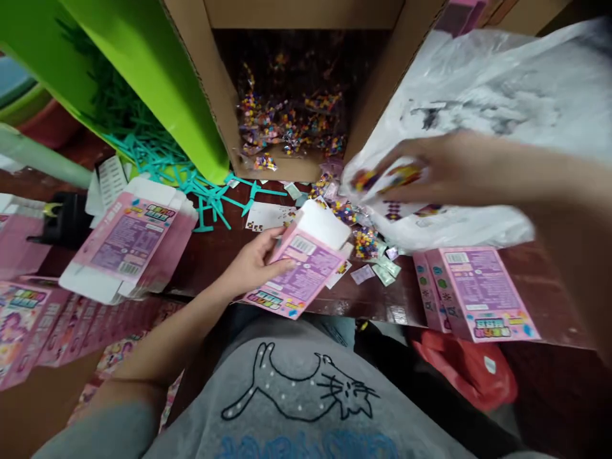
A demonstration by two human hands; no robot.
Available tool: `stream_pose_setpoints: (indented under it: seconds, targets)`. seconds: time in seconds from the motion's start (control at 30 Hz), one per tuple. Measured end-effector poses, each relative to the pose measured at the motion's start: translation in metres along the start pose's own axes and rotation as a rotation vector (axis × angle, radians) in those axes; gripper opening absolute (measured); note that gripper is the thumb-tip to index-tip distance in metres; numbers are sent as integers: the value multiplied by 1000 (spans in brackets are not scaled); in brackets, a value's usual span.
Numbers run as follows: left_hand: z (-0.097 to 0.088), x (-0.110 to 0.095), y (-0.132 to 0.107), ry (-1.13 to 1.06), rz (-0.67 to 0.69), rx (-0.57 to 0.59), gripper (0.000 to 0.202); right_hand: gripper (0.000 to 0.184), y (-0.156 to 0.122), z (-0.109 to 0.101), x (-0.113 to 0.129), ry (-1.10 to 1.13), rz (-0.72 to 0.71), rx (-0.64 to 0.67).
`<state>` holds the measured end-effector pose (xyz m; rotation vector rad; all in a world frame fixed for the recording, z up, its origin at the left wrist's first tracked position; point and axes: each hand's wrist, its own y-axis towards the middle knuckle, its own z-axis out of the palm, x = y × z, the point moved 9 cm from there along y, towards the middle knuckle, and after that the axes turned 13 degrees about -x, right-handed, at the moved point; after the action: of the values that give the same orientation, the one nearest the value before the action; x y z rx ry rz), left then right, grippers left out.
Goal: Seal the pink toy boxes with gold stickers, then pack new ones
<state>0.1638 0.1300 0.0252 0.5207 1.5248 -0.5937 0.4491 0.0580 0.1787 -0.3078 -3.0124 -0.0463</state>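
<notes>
My left hand [268, 264] grips a pink printed carton [306, 271], thumb across its front. The carton is tilted, with its white flap up at the open top end. Smeared by motion, my right hand [425, 169] is over the white plastic bag [478, 121], its fingers closed around a colour-patterned card [404, 175] that is partly hidden. Between the hands lie clear packets of coloured beads [366, 242] and small pale sachets [382, 271]. A white card with small pixel patterns [270, 215] is on the table behind the carton.
A tall cardboard box [282, 169] with bead packets stands ahead. Turquoise plastic tools [215, 197] spill from a green container [143, 76]. Flat cartons [134, 236] are stacked left; filled-out pink cartons [478, 293] stand right. A red bag [468, 370] is below the table edge.
</notes>
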Motion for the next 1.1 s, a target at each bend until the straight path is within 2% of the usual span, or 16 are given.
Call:
stream_pose_setpoints:
  seconds: [0.03,0.1,0.13,0.2,0.3,0.4,0.47,0.53,0.6,0.67,0.7,0.77,0.83,0.9,1.0,1.1]
  targets:
    - [8,2,2,-52,-36,-11,72,28,-3,6,43,-114,-78,0]
    - [12,7,3,-139,-118,-92,70,31,-9,21,109,-306,-176,-7]
    - [10,8,2,-165,-145,-133,70,36,-12,29,130,-353,-210,7]
    - [2,9,-2,-184,-155,-165,68,36,-13,45,148,-356,-254,102]
    - [-9,10,-10,-156,-116,-50,66,20,-3,64,140,-182,-350,376]
    - [-16,15,-19,-126,-79,78,66,30,14,71,127,90,-391,598]
    - [-23,19,-22,-130,-76,87,65,39,23,74,123,218,-372,670]
    - [-32,24,-22,-147,-100,20,66,43,26,75,128,267,-387,678]
    - [-43,27,-22,-159,-120,-64,68,37,29,73,137,242,-430,586]
    - [-47,26,-23,-156,-113,-68,68,30,33,70,142,194,-447,493]
    - [-46,24,-24,-154,-105,-38,67,29,35,70,143,189,-432,489]
    - [-43,23,-26,-163,-104,25,65,28,36,75,141,236,-352,577]
    - [-41,25,-27,-185,-128,32,66,26,40,80,136,292,-247,649]
    - [-41,29,-28,-205,-167,-15,66,28,47,84,134,273,-198,617]
    - [-35,33,-29,-217,-205,-45,65,33,50,90,142,191,-316,532]
    - [-29,31,-31,-229,-203,-24,64,38,49,95,147,212,-406,545]
